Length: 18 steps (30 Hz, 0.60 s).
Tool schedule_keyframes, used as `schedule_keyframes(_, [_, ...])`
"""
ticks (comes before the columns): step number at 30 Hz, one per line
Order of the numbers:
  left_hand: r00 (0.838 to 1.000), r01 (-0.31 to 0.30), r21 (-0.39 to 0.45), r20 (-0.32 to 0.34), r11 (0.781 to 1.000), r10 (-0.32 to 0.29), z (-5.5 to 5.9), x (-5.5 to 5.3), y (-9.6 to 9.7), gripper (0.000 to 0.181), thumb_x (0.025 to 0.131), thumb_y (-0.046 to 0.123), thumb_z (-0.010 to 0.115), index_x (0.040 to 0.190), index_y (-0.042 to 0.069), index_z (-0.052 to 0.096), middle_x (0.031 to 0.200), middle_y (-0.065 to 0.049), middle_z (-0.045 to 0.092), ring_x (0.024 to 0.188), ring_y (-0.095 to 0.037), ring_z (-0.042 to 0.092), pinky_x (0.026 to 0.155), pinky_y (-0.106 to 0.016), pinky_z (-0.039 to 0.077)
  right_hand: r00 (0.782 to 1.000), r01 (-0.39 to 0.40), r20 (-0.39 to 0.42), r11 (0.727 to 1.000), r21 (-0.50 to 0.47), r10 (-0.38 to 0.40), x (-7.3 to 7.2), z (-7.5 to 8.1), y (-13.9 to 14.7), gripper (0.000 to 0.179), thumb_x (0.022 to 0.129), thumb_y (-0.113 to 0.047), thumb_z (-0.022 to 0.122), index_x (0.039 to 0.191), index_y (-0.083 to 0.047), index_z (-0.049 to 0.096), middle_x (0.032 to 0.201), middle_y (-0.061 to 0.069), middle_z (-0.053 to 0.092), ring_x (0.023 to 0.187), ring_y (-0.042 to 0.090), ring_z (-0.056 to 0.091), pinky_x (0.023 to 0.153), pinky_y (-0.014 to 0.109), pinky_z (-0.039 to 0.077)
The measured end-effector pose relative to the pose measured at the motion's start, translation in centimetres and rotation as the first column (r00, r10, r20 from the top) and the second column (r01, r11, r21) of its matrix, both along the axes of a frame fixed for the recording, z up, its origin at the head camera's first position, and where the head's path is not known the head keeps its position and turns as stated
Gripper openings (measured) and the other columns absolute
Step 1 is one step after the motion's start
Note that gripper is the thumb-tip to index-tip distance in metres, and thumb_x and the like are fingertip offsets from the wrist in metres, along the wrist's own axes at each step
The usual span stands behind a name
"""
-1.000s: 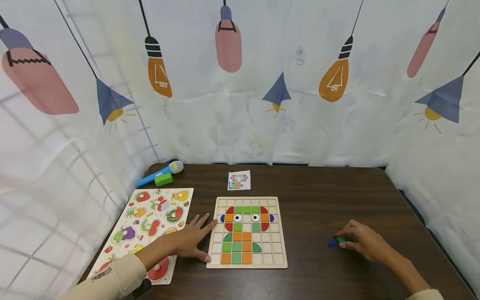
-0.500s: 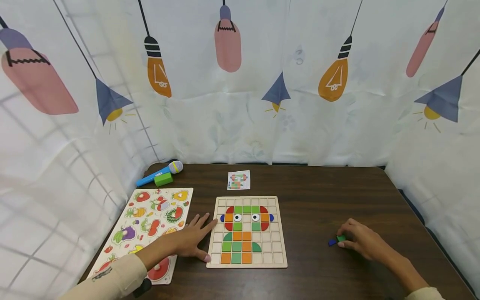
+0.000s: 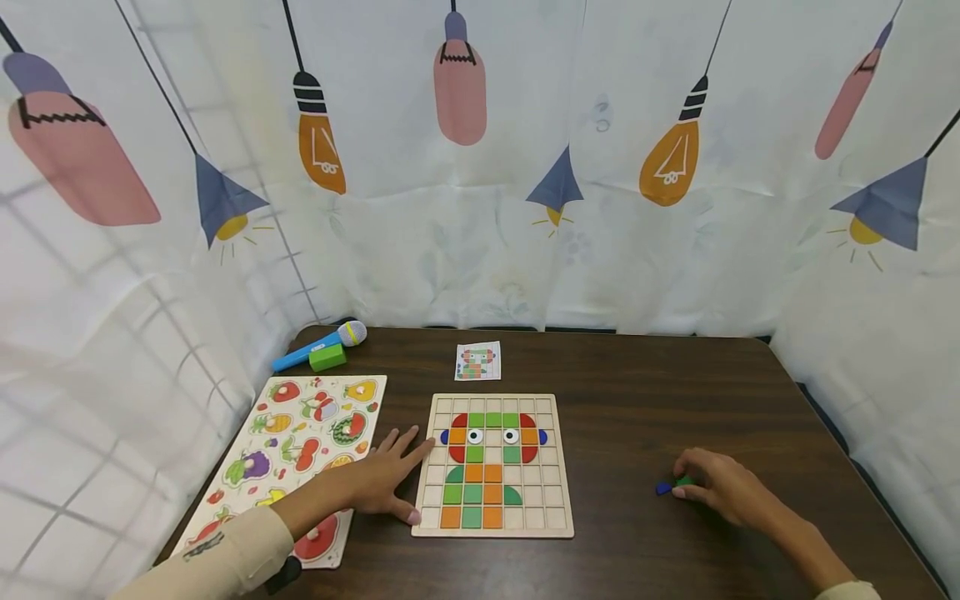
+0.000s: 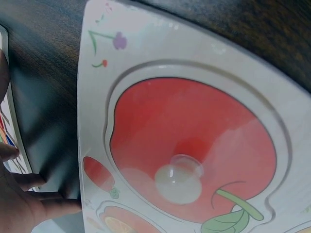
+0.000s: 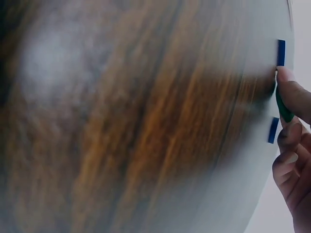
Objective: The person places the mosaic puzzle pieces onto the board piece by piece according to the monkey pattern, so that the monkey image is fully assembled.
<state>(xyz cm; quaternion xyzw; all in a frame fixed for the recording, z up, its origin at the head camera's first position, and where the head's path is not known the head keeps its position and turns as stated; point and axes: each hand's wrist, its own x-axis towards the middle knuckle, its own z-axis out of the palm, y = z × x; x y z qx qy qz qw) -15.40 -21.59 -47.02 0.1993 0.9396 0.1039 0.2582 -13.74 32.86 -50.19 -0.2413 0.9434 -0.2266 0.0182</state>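
My left hand (image 3: 384, 477) lies with fingers spread at the left edge of a wooden grid board (image 3: 551, 500), thumb and index finger touching its rim. Coloured tiles on the board form a figure with two eye tiles (image 3: 476, 436), red quarter-round corners and orange and green squares. To the right, low over the table, my right hand (image 3: 723, 490) pinches a small green tile (image 3: 686, 481) between thumb and finger. A blue tile (image 3: 663, 488) lies just left of it. The right wrist view shows the green tile (image 5: 283, 106) between two blue tiles (image 5: 273, 130).
A fruit knob puzzle (image 3: 279, 454) lies left, under my left forearm; its big red apple piece (image 4: 194, 131) fills the left wrist view. Behind are a toy microphone (image 3: 318, 347), a green block (image 3: 327, 358) and a small pattern card (image 3: 477, 361). A printed curtain (image 3: 480, 250) hangs beyond the table.
My right hand has shifted slightly down over the green tile, and less of that tile shows. The left hand and the board stay practically where they were.
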Motion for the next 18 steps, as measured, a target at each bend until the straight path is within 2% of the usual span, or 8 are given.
schedule_keyframes(5, [1.000,0.002,0.000,-0.001,1.000,-0.002,-0.1,0.0,-0.1,0.110,0.074,0.064,0.078,0.160,0.023,0.023,0.167,-0.019,0.013,0.151,-0.052,0.012,0.112,-0.068,0.029,0.999,0.000,0.053,1.000,-0.021,0.001,0.1,0.1,-0.3,0.013,0.091,-0.037,0.072,0.095,-0.027,0.064,0.092,-0.018,0.065,0.080,-0.005,0.057,0.064,0.023,0.048])
schedule_keyframes(11, [1.000,-0.011,0.024,0.022,1.000,0.010,0.2,0.0,0.1,0.111,0.073,0.061,0.080,0.160,0.022,0.023,0.167,-0.020,0.013,0.151,-0.053,0.011,0.113,-0.069,0.027,0.997,0.021,0.076,0.999,-0.039,-0.018,0.4,0.6,-1.4,0.018,0.095,-0.040,0.068,0.103,-0.024,0.064,0.093,-0.014,0.067,0.078,-0.005,0.055,0.063,0.023,0.048])
schedule_keyframes(18, [0.999,-0.040,0.027,0.030,0.999,0.039,0.5,-0.2,0.2,0.112,0.070,0.056,0.085,0.160,0.022,0.026,0.166,-0.019,0.016,0.151,-0.052,0.013,0.113,-0.067,0.030,0.997,-0.030,0.069,0.993,-0.116,0.038,0.4,1.0,-3.1,0.014,0.095,-0.037,0.068,0.100,-0.024,0.066,0.081,-0.018,0.059,0.069,-0.005,0.050,0.058,0.022,0.045])
